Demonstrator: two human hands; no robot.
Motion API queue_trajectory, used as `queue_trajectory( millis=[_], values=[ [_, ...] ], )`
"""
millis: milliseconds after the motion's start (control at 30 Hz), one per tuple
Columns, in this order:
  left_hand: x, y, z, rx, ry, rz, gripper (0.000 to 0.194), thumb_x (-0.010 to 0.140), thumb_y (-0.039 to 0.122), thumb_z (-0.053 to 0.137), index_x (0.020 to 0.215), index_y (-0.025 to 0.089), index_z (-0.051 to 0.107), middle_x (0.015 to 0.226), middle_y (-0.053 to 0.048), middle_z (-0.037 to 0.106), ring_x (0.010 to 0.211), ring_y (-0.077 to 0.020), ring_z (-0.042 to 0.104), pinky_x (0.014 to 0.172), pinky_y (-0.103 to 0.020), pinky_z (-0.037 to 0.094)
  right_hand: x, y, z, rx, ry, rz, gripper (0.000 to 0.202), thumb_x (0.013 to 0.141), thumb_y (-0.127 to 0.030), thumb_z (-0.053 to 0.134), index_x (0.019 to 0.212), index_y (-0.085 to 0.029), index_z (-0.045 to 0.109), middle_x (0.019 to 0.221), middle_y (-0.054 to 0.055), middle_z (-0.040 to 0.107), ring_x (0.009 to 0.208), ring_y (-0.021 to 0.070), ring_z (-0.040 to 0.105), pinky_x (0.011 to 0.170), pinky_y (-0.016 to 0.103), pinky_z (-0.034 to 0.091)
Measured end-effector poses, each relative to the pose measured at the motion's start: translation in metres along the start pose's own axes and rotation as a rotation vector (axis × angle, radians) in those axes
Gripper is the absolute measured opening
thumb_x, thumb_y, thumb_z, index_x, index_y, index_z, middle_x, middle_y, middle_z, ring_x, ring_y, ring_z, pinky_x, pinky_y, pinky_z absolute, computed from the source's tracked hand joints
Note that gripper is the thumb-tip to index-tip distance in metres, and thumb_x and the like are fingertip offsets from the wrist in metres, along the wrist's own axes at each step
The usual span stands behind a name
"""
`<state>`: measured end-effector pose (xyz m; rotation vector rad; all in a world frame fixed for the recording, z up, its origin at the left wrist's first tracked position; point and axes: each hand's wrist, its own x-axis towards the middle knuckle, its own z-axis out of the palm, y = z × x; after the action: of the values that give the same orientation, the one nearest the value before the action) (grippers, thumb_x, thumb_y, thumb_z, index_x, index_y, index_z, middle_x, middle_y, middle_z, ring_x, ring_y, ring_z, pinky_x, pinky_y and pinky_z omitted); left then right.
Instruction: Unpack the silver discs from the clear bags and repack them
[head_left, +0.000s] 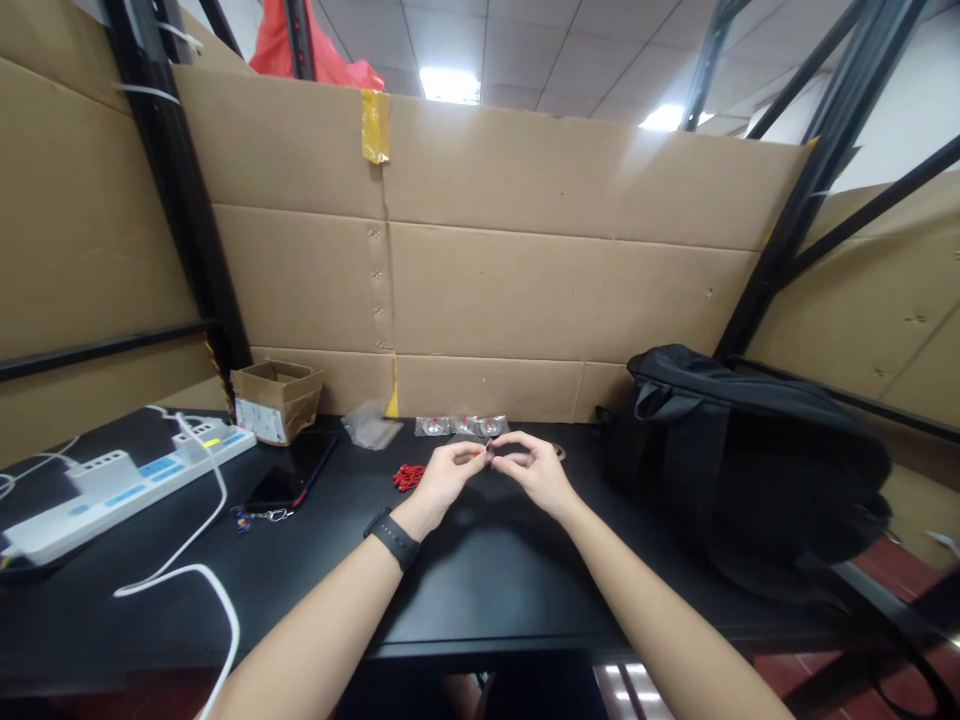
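My left hand [448, 482], with a black band on its wrist, and my right hand [534, 474] meet above the middle of the black table. Between their fingertips they pinch a small, shiny round piece [489, 456], too small to make out fully. Beside my left hand lies a bundle of red cords [409, 477]. Behind the hands, several clear packets [462, 426] holding round items with red centres rest in a row. Partly hidden behind my right hand is a tan ring-shaped thing [559, 452].
A black bag [742, 470] fills the right side. At left are a white power strip [135, 490] with a loose white cable [202, 575], a dark tablet [294, 472], a keyring [262, 515], an open cardboard box [279, 400] and a clear plastic bag [371, 428]. Cardboard walls [525, 290] stand behind.
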<state>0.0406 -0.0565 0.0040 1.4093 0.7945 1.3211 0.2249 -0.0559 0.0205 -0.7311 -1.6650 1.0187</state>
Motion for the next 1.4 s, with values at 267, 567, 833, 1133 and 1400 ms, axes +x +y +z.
queue_trajectory(
  millis=[267,567,833,1133,1400],
  values=[
    [0.002,0.004,-0.003,0.026,-0.052,-0.016,0.045,0.069,0.048,0.082,0.098,0.013,0.075,0.098,-0.011,0.076,0.095,-0.0237,0.068,0.095,-0.039,0.050,0.001,0.001,-0.002,-0.015,0.005,-0.022,0.038,0.075,-0.042,0.080,0.103,-0.019,0.069,0.111,0.009,0.072,0.090,0.0234,0.074,0.088,0.038,0.059],
    [0.003,0.000,-0.006,0.368,0.049,0.218,0.021,0.080,0.038,0.074,0.083,0.018,0.076,0.104,-0.009,0.067,0.102,-0.0230,0.061,0.100,-0.037,0.043,0.003,0.004,-0.001,-0.032,-0.005,-0.025,0.038,0.074,-0.045,0.080,0.099,-0.019,0.069,0.110,0.008,0.072,0.086,0.0228,0.074,0.084,0.037,0.061],
    [-0.001,0.009,-0.004,0.589,0.152,0.356,0.009,0.082,0.029,0.070,0.083,0.022,0.076,0.098,-0.004,0.060,0.097,-0.0203,0.060,0.095,-0.033,0.044,0.000,0.002,0.005,0.052,0.008,0.029,0.036,0.075,-0.042,0.080,0.099,-0.019,0.067,0.095,0.006,0.074,0.077,0.0229,0.075,0.068,0.033,0.060],
    [-0.002,0.012,-0.005,0.626,0.153,0.387,0.007,0.082,0.028,0.071,0.083,0.023,0.076,0.098,-0.005,0.060,0.100,-0.0220,0.059,0.094,-0.035,0.044,0.000,0.004,0.004,0.009,0.031,0.059,0.038,0.074,-0.042,0.081,0.102,-0.017,0.072,0.096,0.009,0.077,0.080,0.0263,0.076,0.075,0.039,0.062],
    [-0.007,0.016,0.002,0.837,0.213,0.314,0.005,0.084,0.028,0.071,0.085,0.027,0.076,0.103,-0.004,0.060,0.110,-0.0254,0.053,0.098,-0.044,0.037,0.001,0.009,0.004,-0.118,0.074,-0.044,0.024,0.078,-0.040,0.077,0.091,-0.020,0.077,0.092,0.008,0.077,0.078,0.0237,0.075,0.079,0.037,0.062]
  ],
)
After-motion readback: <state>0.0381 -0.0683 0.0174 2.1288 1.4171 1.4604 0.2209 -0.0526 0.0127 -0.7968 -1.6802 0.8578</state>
